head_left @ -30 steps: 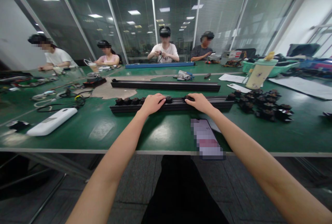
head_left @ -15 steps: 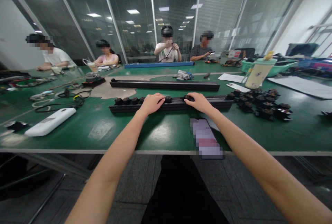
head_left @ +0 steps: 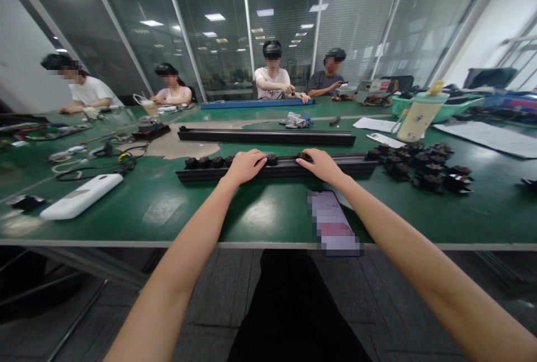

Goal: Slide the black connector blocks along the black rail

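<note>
A long black channel-shaped rail (head_left: 285, 170) lies across the green table before me, with several small black round-topped parts seated along its left half. My left hand (head_left: 246, 166) is closed over the rail, hiding some of these parts; its fingertips are beside another black part (head_left: 272, 159). Further right, my right hand (head_left: 321, 163) pinches a black part (head_left: 305, 156) at the rail's top. The undersides of both hands' grips are hidden. At the rail's right end, a cluster of loose black parts (head_left: 428, 166) sits on the table.
A second black rail (head_left: 264, 137) lies behind the first. A phone (head_left: 335, 222) rests at the table's front edge, a white elongated device (head_left: 81, 197) at left. A bottle (head_left: 419, 118) and papers (head_left: 486, 141) stand at right. Co-workers sit opposite, one touching a blue rail (head_left: 258, 104).
My right hand has shifted very slightly left with the black part; my left hand stays in place. The co-worker opposite has lowered both hands to the blue rail.
</note>
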`<state>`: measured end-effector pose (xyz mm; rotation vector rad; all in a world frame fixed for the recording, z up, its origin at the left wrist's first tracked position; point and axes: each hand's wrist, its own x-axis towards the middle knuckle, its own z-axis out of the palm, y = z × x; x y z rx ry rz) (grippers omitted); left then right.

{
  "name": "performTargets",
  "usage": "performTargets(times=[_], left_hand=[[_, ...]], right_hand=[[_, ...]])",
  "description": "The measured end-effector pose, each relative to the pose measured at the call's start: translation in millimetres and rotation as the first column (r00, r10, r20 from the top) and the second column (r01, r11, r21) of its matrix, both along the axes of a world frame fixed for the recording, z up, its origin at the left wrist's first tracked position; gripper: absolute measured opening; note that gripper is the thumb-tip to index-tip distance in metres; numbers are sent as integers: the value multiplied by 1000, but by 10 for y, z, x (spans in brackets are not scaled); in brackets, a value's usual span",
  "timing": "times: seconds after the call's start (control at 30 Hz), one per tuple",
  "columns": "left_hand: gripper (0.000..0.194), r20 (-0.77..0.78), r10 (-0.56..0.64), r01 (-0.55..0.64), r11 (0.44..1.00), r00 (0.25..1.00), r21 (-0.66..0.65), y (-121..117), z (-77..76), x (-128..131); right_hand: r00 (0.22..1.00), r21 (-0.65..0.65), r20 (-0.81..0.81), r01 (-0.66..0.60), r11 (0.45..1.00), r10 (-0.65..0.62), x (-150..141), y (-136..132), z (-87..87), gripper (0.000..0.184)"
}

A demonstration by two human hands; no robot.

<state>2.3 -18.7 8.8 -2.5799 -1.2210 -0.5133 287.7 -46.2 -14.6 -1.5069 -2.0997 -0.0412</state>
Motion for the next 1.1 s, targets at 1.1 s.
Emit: performTargets(times=[1.1], left_hand=[[38, 7, 3, -3, 1000, 1000, -8, -9, 2, 7]], right_hand=[[996, -1, 76, 42, 999, -42, -55, 42, 32, 26]])
